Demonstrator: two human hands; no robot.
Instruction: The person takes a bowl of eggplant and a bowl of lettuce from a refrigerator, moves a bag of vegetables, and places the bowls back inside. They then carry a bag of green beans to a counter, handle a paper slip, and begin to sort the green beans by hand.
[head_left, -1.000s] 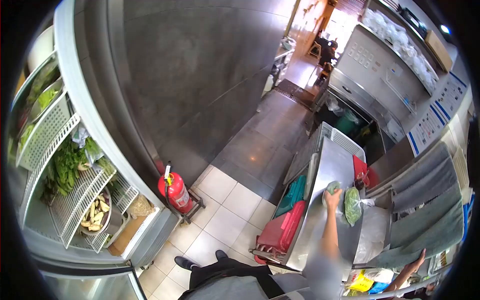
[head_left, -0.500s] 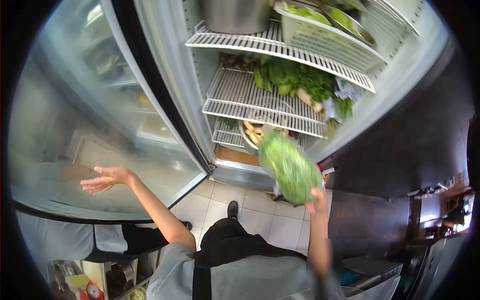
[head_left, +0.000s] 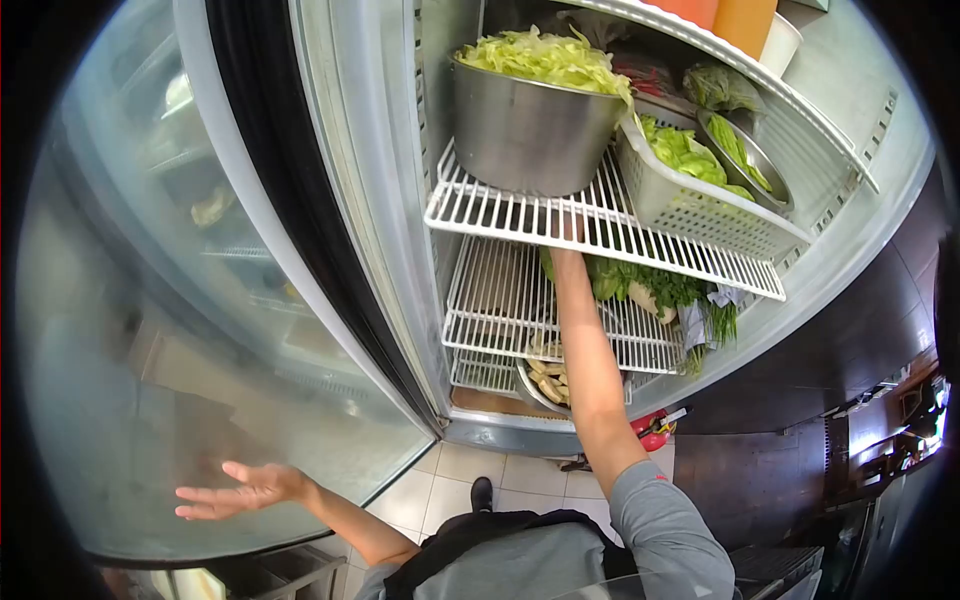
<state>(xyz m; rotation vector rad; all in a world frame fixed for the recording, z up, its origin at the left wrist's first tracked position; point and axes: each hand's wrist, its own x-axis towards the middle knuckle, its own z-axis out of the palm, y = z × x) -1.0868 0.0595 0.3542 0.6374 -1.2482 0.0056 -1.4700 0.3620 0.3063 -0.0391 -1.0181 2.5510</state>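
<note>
My left hand (head_left: pixel 248 490) is held out beside the fogged glass door (head_left: pixel 330 440), fingers spread and holding nothing. Into the refrigerator reaches my right arm (head_left: pixel 588 340), stretched over the middle wire shelf (head_left: pixel 500 325). My right hand (head_left: pixel 568 236) is mostly hidden under the upper wire shelf (head_left: pixel 530 222), so its fingers and anything in them do not show. Near that wrist lie leafy greens (head_left: pixel 640 280) and a pale root vegetable (head_left: pixel 650 300). Above stands a deep metal container (head_left: pixel 530 135) heaped with shredded lettuce (head_left: pixel 545 62).
Beside the metal container is a white perforated basket (head_left: pixel 700 205) of green leaves, with a metal bowl (head_left: pixel 765 195) on it. A bowl of pale, elongated food pieces (head_left: pixel 548 380) sits low down. A red object (head_left: pixel 655 428) is on the tiled floor (head_left: pixel 465 463) by the refrigerator.
My right hand has moved forward and up into the refrigerator, under the upper shelf. The bagged green vegetable it held is out of sight. My left hand stays open by the door.
</note>
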